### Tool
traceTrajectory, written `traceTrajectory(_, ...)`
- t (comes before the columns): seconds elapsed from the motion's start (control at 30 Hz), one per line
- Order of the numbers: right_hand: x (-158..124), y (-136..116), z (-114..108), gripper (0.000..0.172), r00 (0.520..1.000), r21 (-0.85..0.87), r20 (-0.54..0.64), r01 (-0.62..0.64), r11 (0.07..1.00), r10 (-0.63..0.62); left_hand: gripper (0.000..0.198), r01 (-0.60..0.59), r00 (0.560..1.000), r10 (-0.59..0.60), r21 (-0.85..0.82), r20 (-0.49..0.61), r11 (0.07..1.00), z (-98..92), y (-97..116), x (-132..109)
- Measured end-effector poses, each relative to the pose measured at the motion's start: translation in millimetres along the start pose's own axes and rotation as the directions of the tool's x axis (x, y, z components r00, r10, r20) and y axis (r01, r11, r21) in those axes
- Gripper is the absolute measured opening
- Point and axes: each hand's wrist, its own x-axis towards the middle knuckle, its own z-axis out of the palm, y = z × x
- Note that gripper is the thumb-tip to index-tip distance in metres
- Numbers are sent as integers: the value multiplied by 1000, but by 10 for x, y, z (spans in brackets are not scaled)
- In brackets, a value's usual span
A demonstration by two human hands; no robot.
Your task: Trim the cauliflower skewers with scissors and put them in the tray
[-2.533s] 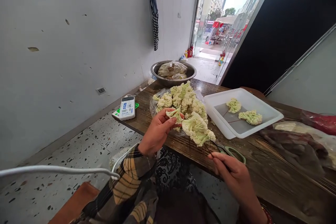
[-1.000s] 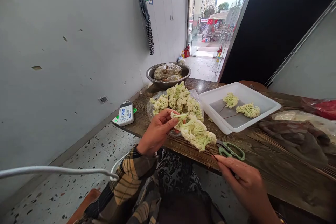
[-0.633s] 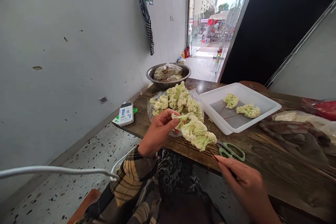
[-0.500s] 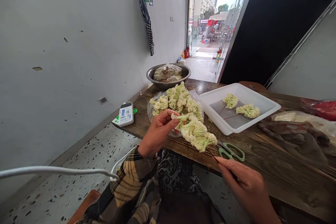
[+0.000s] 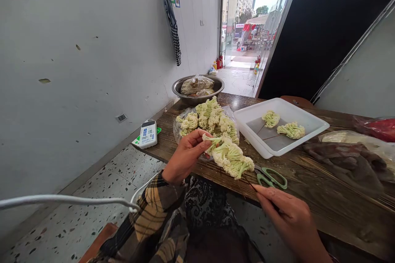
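Observation:
Pale green-white cauliflower florets (image 5: 231,157) are threaded on a thin dark skewer (image 5: 250,184) above the table's front edge. My left hand (image 5: 189,154) pinches the stem of the floret at the far end. The skewer's lower right end is held between thumb and fingers of my right hand (image 5: 285,209). Just behind the held florets, a heap of loose cauliflower (image 5: 212,117) lies on a clear plastic bag. Scissors with green handles (image 5: 271,177) rest beside the skewer. Two skewered cauliflower pieces (image 5: 291,130) lie in the white tray (image 5: 268,151) at the right.
A metal basin (image 5: 220,86) with bagged items stands at the table's back. On the left corner is a white device (image 5: 148,133). A dark cloth (image 5: 345,163), plastic bags and loose skewers lie at the right. A white cable (image 5: 68,200) crosses the lower left.

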Motion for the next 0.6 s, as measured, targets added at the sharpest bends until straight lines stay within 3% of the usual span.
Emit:
traceTrajectory(0.27, 4, -35, 6, 18, 994, -68, -81, 64, 996, -69, 23, 81, 997, -79, -113, 25, 990, 9, -32, 6)
traceTrajectory(0.6, -2, -101, 212, 16, 982, -86, -162, 80, 993, -93, 25, 127, 992, -120, -229, 43, 965, 83, -55, -16)
